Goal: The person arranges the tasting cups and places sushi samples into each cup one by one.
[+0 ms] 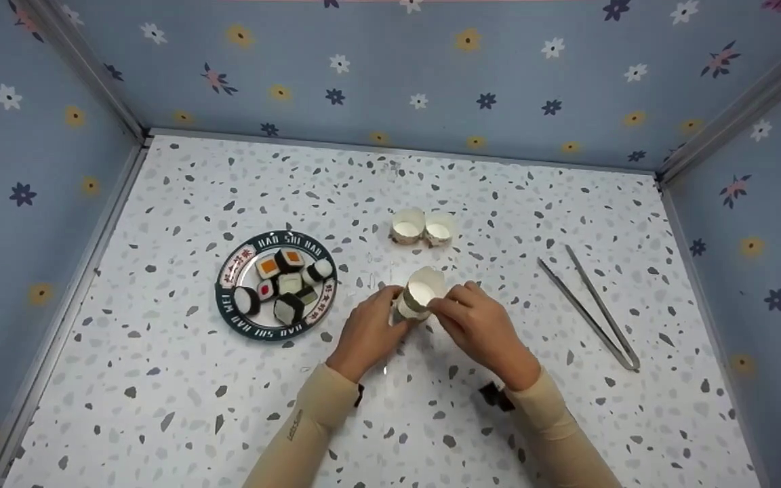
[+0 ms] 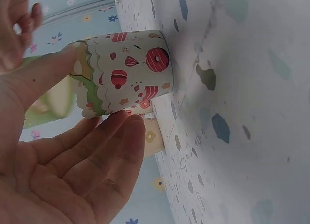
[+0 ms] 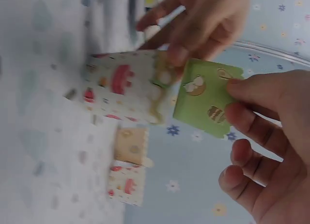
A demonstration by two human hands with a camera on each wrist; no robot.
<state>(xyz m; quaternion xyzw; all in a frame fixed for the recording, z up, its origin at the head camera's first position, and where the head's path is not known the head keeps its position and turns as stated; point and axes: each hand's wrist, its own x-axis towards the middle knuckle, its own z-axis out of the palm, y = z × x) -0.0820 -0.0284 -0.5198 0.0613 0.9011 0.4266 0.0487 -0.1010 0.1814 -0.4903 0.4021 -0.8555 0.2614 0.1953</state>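
Beige-sleeved left hand (image 1: 367, 332) gripping one white dessert-printed cup (image 2: 131, 74), right hand (image 1: 484, 327) pinching one green cup (image 3: 201, 98), two more cups (image 1: 407, 231) toward counter's (image 1: 533, 184) far edge

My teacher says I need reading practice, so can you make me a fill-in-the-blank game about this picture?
1. The left hand holds a white patterned cup, while the right hand pinches a paper cup whose outside is mostly ____.
2. Of the sushi plate and the tongs, only the ____ lie to the right of both hands.
3. The blue walls are printed all over with ____.

Missing words: green; tongs; flowers.
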